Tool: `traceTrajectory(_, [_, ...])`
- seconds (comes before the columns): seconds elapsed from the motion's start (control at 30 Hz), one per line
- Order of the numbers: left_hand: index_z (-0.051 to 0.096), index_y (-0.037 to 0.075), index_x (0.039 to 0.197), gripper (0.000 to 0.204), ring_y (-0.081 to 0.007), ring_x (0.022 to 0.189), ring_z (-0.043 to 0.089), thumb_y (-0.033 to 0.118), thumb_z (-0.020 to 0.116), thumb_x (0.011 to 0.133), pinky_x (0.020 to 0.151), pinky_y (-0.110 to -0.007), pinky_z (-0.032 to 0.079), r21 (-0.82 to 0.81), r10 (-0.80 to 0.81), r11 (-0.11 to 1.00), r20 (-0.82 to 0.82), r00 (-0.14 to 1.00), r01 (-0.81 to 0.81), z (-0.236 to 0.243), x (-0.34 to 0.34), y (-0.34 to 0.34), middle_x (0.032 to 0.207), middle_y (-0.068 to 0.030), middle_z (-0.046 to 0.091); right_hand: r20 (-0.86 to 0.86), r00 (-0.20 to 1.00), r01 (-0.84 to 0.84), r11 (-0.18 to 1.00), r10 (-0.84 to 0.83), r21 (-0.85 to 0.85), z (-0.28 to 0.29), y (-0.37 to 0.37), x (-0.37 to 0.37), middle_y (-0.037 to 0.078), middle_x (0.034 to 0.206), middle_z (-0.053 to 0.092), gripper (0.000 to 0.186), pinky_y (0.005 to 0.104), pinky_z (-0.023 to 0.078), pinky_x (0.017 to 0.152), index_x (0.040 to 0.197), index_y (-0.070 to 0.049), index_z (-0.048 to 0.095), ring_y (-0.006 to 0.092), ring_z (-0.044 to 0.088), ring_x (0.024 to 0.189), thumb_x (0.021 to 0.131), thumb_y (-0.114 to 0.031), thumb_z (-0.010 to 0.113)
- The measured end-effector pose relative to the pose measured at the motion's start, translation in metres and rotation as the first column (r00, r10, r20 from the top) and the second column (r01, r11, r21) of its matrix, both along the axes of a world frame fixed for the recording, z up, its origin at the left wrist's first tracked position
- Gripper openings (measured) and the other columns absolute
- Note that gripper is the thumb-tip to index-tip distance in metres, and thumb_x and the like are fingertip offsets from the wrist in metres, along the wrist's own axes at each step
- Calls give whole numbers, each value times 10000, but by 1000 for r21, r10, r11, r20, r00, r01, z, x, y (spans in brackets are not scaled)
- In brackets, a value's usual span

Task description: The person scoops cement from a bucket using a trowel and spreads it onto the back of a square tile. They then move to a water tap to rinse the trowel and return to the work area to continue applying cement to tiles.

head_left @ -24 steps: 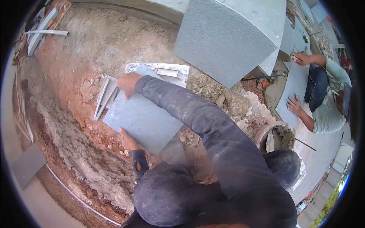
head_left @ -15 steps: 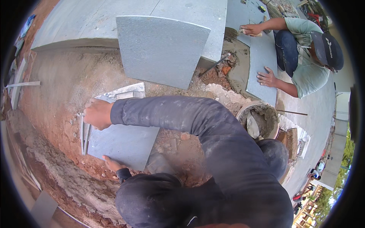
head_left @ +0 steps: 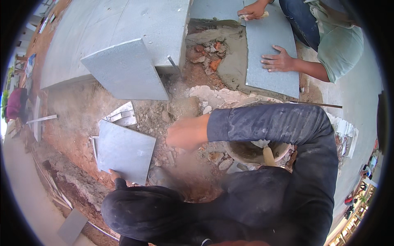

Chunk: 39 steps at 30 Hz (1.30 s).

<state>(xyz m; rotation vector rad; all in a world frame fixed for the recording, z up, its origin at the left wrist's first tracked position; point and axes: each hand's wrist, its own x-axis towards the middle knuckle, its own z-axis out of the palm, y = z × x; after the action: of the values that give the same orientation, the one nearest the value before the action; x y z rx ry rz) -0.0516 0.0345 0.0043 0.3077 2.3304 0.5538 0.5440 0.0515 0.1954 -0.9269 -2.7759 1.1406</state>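
My left hand [head_left: 115, 175] grips the lower edge of a grey stone tile [head_left: 129, 149] that lies on the dirt. My right hand [head_left: 186, 133], smeared by motion, is over the rubble between that tile and a mortar bucket [head_left: 234, 158]. Its fingers do not show clearly, and I cannot make out anything in it. Beneath my right forearm, a trowel [head_left: 269, 156] with a pale handle rests in the bucket, partly covered by my sleeve. A flat metal plate with a raised handle-like part [head_left: 123, 115] lies behind the tile, and a thin pale frame edge [head_left: 95, 147] beside it.
Another large grey tile [head_left: 129, 71] leans against the raised paving [head_left: 102, 24]. A metal rod [head_left: 174, 64] stands near its corner. At the right, a co-worker's hand [head_left: 279, 60] presses a laid tile [head_left: 266, 45]; their other hand [head_left: 252, 11] holds a trowel over wet mortar [head_left: 236, 61].
My right hand has left the tile's far left side and swung right toward the bucket. My left hand stays at the tile's edge. The view has shifted right.
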Motion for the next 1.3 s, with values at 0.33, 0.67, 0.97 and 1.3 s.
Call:
traceTrajectory(0.33, [264, 185, 1482, 869, -405, 1277, 401, 580, 644, 808, 969, -596, 378, -175, -319, 909, 296, 900, 379, 61, 105, 39, 1496, -216, 220, 74, 938, 343, 938, -340, -44, -41, -1, 64, 196, 861, 676, 139, 445, 534, 713, 798, 7, 677, 346, 675, 843, 684, -55, 625])
traceTrajectory(0.67, [383, 62, 1417, 765, -408, 1207, 452, 405, 711, 817, 929, -508, 427, 2, -554, 829, 130, 822, 559, 18, 131, 41, 1429, -176, 390, 103, 532, 637, 477, -841, 606, -182, 108, 125, 161, 968, 607, 154, 411, 543, 698, 916, -49, 653, 325, 659, 864, 830, -95, 534])
traceTrajectory(0.97, [554, 48, 1219, 391, -264, 1118, 544, 140, 658, 854, 869, -395, 482, 384, -622, 532, -429, 656, 755, 31, 236, -42, 1303, -153, 486, -122, 519, 683, 325, -846, 654, -176, 95, 111, 157, 1005, 561, 191, 418, 538, 746, 992, -75, 642, 325, 601, 912, 832, -88, 540])
traceTrajectory(1.3, [576, 54, 1180, 333, -282, 1140, 528, 95, 648, 857, 851, -381, 481, 407, -656, 414, -486, 577, 814, 43, 227, -76, 1294, -150, 506, 152, 595, 760, 614, -789, 215, -153, 97, 86, 237, 1013, 648, 306, 442, 496, 867, 1077, -73, 666, 363, 614, 1003, 783, -140, 616])
